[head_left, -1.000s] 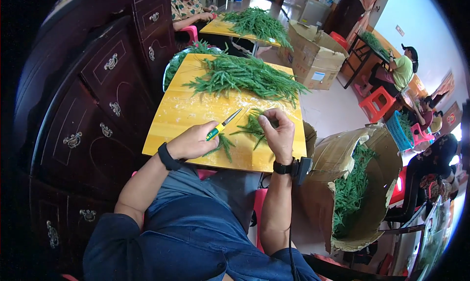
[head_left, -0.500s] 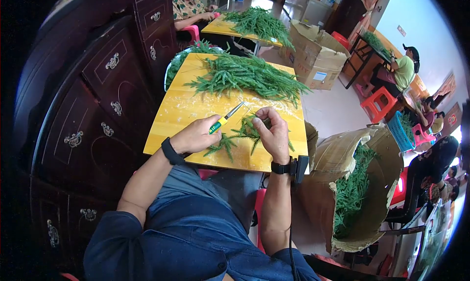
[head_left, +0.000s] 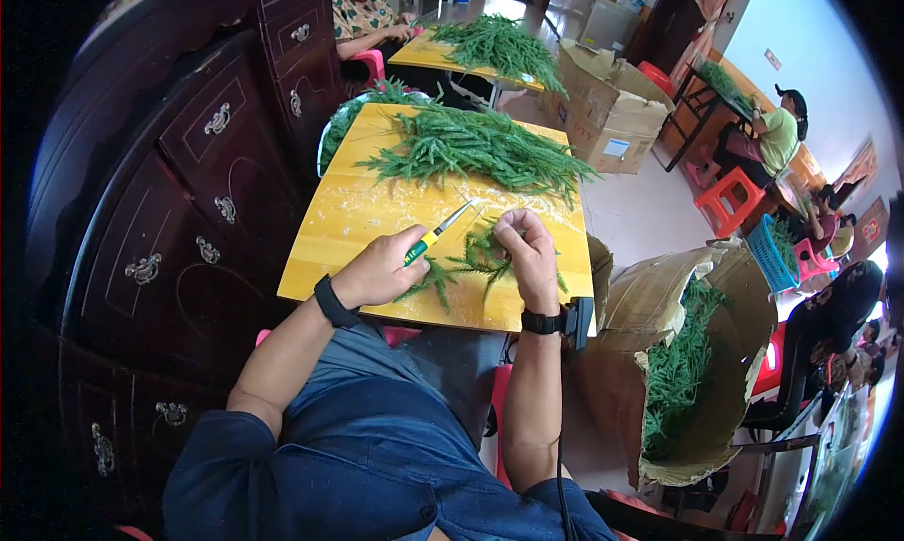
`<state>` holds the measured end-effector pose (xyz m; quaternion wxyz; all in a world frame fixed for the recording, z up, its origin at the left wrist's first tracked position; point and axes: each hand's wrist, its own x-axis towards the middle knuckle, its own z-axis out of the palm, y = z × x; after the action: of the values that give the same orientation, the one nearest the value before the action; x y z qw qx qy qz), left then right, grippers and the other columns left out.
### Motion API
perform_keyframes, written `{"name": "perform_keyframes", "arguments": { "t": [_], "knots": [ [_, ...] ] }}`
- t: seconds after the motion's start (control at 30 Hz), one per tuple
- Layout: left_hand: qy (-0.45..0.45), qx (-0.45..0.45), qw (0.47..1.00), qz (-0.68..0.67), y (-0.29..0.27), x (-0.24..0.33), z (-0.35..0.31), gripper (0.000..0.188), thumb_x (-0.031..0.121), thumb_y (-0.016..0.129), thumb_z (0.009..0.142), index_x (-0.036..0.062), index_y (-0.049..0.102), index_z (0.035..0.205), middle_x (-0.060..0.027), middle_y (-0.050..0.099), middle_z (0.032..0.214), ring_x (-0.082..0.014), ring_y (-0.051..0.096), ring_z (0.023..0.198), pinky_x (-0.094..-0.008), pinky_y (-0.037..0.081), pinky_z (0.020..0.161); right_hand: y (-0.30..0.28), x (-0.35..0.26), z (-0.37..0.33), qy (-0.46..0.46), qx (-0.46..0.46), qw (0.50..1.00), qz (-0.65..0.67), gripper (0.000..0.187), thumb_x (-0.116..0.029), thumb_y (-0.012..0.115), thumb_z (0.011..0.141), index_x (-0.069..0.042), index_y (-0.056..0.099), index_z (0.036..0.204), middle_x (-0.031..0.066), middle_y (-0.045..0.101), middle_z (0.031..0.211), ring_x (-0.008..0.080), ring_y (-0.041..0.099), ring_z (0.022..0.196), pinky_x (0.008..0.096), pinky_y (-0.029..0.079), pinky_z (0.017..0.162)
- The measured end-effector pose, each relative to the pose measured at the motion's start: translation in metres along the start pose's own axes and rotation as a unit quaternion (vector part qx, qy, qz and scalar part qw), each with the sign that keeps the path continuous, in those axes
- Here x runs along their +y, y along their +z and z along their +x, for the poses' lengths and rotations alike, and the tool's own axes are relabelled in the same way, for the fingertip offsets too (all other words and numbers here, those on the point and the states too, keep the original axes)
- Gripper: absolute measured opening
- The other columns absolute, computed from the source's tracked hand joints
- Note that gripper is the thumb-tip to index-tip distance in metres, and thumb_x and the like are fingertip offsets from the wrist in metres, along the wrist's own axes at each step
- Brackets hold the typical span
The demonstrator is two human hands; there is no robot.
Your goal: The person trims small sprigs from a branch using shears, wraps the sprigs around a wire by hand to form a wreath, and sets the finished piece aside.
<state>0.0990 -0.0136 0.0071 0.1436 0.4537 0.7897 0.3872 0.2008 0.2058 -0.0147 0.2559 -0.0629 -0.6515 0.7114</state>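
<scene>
At the near part of the yellow table [head_left: 325, 249], my left hand [head_left: 379, 270] is closed round a tool [head_left: 435, 235] with a green-and-yellow handle and a slim, pointed metal tip. The tip slants up and to the right. My right hand [head_left: 530, 258] has its thumb and forefinger pinched together above a green needle-leaved sprig [head_left: 482, 258]. The hand partly hides this sprig, and its stem is too thin to follow into the fingers. Another small sprig [head_left: 435, 282] lies just right of my left hand.
Green branches [head_left: 480, 150] are heaped across the table's far half, with pale crumbs before them. An open cardboard box [head_left: 621, 353] of greenery stands at the right. Dark drawers [head_left: 179, 230] line the left. Other people sit at tables beyond.
The pinched fingers of my right hand have shifted slightly right, and the sprig beneath moved a little with them. The tool in my left hand has barely moved.
</scene>
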Motion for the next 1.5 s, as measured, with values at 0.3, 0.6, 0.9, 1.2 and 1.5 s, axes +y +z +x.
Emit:
{"name": "perform_keyframes", "arguments": {
  "t": [0.3,0.6,0.9,1.2,1.5],
  "knots": [
    [0.001,-0.018,1.0,-0.004,0.002,-0.005,0.0,0.034,0.014,0.06,0.086,-0.0017,0.051,0.115,-0.0155,0.059,0.084,-0.025,0.059,0.078,-0.0358,0.047,0.075,-0.005,-0.005,-0.004,0.127,-0.051,0.987,0.078,0.013,-0.018,0.059,0.094,-0.006,0.061,0.094,-0.003,0.058,0.085,0.0066,0.054,0.073,0.0235,0.047,0.064],
    [0.006,-0.021,1.0,-0.021,0.004,-0.004,-0.002,0.031,0.016,0.061,0.086,-0.0005,0.052,0.111,-0.0122,0.058,0.082,-0.0214,0.057,0.075,-0.0344,0.047,0.073,-0.01,0.008,0.001,0.101,-0.054,0.985,0.13,0.012,-0.019,0.058,0.093,-0.007,0.062,0.095,-0.0021,0.061,0.087,0.0085,0.057,0.077,0.0262,0.05,0.069],
    [0.014,-0.034,0.999,-0.023,0.004,-0.003,-0.003,0.03,0.017,0.061,0.087,-0.0012,0.052,0.109,-0.0122,0.058,0.084,-0.0208,0.056,0.077,-0.0338,0.046,0.074,-0.017,0.022,0.001,0.148,-0.159,0.951,0.221,0.019,-0.024,0.06,0.092,-0.008,0.062,0.1,0.005,0.064,0.098,0.0145,0.062,0.089,0.0356,0.055,0.075],
    [0.015,-0.035,0.997,-0.065,0.008,-0.013,-0.003,0.033,0.017,0.06,0.087,-0.0016,0.053,0.114,-0.0084,0.059,0.09,-0.0161,0.056,0.083,-0.0312,0.047,0.077,-0.016,0.023,0.0,0.13,-0.127,0.966,0.186,0.032,-0.037,0.054,0.096,-0.007,0.061,0.1,0.0019,0.063,0.092,0.0114,0.059,0.081,0.0272,0.049,0.078],
    [-0.03,-0.031,0.995,-0.085,0.001,-0.009,-0.003,0.036,0.015,0.058,0.088,-0.0021,0.053,0.12,-0.0073,0.06,0.096,-0.0133,0.055,0.086,-0.0295,0.047,0.081,-0.02,0.014,-0.003,0.049,-0.136,0.964,0.222,0.034,-0.034,0.059,0.094,-0.006,0.059,0.114,0.005,0.061,0.11,0.014,0.059,0.097,0.0321,0.049,0.084]
  ]
}}
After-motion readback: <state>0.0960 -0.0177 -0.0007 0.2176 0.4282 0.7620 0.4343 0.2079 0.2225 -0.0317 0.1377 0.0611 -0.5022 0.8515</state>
